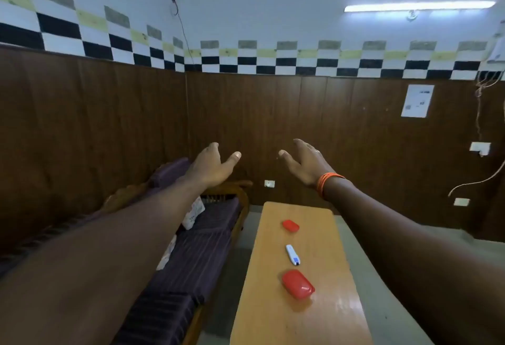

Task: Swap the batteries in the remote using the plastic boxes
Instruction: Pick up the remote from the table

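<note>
A white remote with a blue patch lies in the middle of a long wooden table. A red plastic box sits just nearer than it, and a smaller-looking red plastic box lies beyond it. Both arms are stretched out forward, high above the table. My left hand and my right hand are held palms down with fingers spread, holding nothing and far from the objects. Orange bangles circle the right wrist.
A wooden sofa with dark purple cushions and a patterned pillow runs along the table's left side. Brown panelled walls close the room behind. Grey floor shows around the table.
</note>
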